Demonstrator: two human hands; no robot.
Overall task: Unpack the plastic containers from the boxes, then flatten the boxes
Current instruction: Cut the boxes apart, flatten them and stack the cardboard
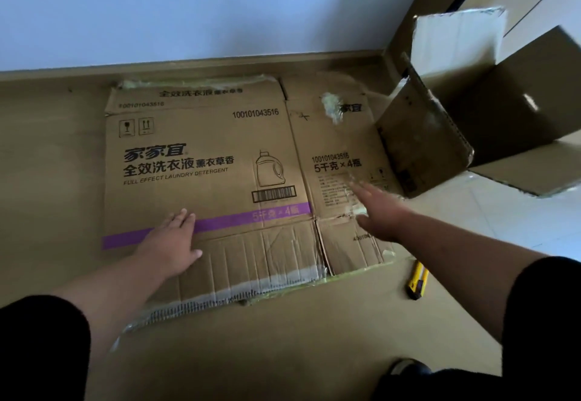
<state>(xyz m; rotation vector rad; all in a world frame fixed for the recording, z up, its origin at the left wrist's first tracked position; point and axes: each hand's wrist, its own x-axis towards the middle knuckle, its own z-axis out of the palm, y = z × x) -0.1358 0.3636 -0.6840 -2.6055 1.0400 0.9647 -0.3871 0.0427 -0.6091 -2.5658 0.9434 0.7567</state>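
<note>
A flattened brown laundry-detergent box with a purple stripe lies on more flat cardboard on the floor. My left hand presses flat on its lower left part, fingers straight. My right hand reaches over the box's right panel with fingers stretched out; it looks blurred, holds nothing, and I cannot tell whether it touches the cardboard. A second box stands open and tilted at the right, its flaps spread. No plastic containers are in view.
A yellow utility knife lies on the cardboard sheet near my right forearm. A pale wall runs along the back. Light floor tiles show at the right, under the open box.
</note>
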